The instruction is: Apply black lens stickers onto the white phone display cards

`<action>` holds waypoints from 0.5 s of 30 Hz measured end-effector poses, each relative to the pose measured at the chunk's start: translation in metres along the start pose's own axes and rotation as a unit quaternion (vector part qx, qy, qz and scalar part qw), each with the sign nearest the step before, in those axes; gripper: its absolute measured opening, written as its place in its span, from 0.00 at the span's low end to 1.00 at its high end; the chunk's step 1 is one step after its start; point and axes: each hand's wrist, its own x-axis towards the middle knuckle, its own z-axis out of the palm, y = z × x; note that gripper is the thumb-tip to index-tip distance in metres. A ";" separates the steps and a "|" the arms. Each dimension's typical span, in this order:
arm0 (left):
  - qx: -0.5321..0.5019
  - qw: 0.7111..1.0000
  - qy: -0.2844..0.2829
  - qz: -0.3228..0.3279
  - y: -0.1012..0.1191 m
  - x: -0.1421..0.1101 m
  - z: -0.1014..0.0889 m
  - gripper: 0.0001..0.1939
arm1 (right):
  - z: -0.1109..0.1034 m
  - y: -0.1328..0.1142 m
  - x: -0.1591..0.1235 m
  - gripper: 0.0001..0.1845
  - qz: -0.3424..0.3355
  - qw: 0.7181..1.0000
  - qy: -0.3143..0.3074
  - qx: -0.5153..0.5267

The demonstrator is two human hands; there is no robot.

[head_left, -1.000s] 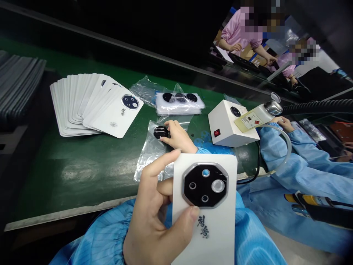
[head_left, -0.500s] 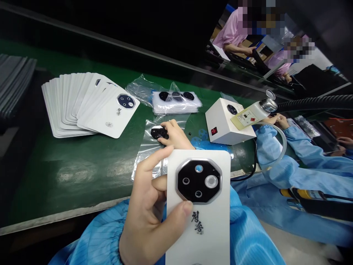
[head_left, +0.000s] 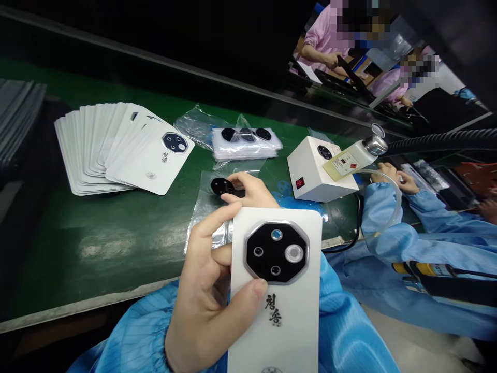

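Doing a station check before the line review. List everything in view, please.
green bench mat: one, green, under the items
fanned white cards: many, white, left on the mat
black lens plates: three visible, black, on a bagged stack at centre
clear plastic bag: one, clear, under the right hand
white switch box: one, white with red switch, right on the mat
dispensing bottle: one, white with metal top, against the box
ribbed hose: one, black, far right
co-worker's hand: one, blue sleeve, right
white card: one, white with black octagonal plate, in the left hand
black lens plate: one, black, under the right-hand fingers
left hand: holding the card
right hand: on the plate
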 end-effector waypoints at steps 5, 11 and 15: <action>0.033 0.999 -0.020 0.020 -0.002 0.001 -0.003 0.30 | -0.034 -0.004 -0.029 0.17 -0.022 0.972 0.122 0.201; 0.053 0.997 -0.037 0.047 -0.004 0.003 -0.005 0.31 | -0.062 -0.015 -0.075 0.19 -0.142 0.891 0.307 0.303; 0.082 0.995 -0.043 0.046 -0.005 0.003 -0.007 0.31 | -0.065 -0.032 -0.099 0.27 -0.267 0.881 0.338 0.194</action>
